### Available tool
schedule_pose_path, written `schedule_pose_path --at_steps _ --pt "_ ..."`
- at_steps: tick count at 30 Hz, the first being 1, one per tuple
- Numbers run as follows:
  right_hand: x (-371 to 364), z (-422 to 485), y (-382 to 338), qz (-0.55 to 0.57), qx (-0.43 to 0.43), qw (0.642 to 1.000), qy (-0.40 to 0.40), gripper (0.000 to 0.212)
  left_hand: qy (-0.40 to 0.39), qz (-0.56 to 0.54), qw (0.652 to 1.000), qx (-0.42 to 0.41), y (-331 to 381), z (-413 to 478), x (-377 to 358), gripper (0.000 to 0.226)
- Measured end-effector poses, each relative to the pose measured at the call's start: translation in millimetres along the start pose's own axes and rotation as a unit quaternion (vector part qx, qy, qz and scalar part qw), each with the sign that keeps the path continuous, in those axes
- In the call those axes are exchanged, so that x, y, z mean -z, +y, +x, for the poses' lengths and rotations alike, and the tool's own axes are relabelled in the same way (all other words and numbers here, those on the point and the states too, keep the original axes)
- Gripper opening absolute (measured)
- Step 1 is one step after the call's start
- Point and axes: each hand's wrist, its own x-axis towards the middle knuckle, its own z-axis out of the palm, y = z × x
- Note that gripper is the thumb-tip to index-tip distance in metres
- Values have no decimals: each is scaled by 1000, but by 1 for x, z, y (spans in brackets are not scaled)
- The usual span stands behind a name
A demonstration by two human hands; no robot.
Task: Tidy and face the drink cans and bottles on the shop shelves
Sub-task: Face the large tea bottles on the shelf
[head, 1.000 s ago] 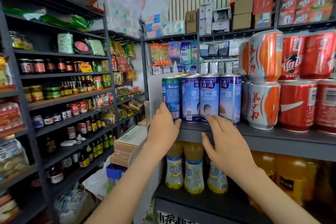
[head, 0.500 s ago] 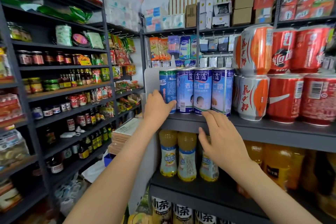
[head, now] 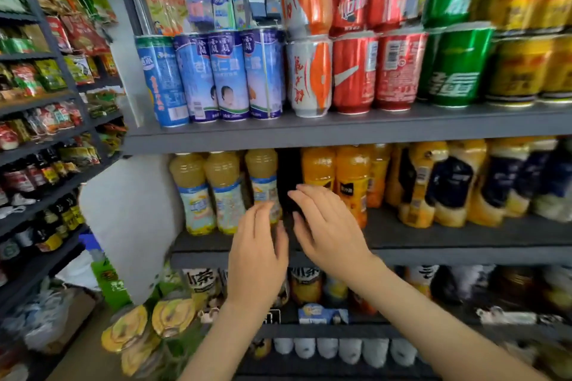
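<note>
Blue almond-drink cans (head: 229, 74) stand in a row on the upper grey shelf (head: 309, 130), beside orange-white, red cola (head: 353, 71) and green cans (head: 455, 65). Below them, pale yellow juice bottles (head: 223, 192) and orange juice bottles (head: 349, 176) stand on the middle shelf (head: 433, 244), with a dark gap between the two groups. My left hand (head: 257, 257) and my right hand (head: 325, 223) hover in front of that gap, fingers relaxed and spread, holding nothing. The left fingertips are just in front of the third yellow bottle (head: 263, 182).
Yellow cans (head: 523, 68) fill the upper right. A white divider panel (head: 130, 226) bounds the shelf on the left. Dark side shelves (head: 46, 164) with jars and snacks run along the left. More bottles sit on the lower shelves, and packets lie near the floor (head: 139, 334).
Both hands have left the blue cans on the upper shelf and dropped to the juice-bottle shelf below. The view has tilted down and moved closer.
</note>
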Motion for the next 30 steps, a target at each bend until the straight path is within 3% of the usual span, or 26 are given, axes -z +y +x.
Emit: schedule_pose_path --at_steps 5,10,16,22,30 --pt "45 -70 50 -16 -80 995 -61 28 -129 -7 992 -16 62 -26 -50 33" --pt "135 -144 112 -63 -195 974 -94 35 -228 -31 972 -54 164 -49 -106 32" --pt "283 -248 204 -142 -286 938 -132 41 -278 -40 952 -118 342 -77 -187 30" --pt "427 -337 308 -181 -335 918 -110 34 -280 -75 937 -196 518 -98 -256 33" --pt "542 -415 434 -204 -394 894 -63 31 -344 -127 912 -186 676 -125 -365 57"
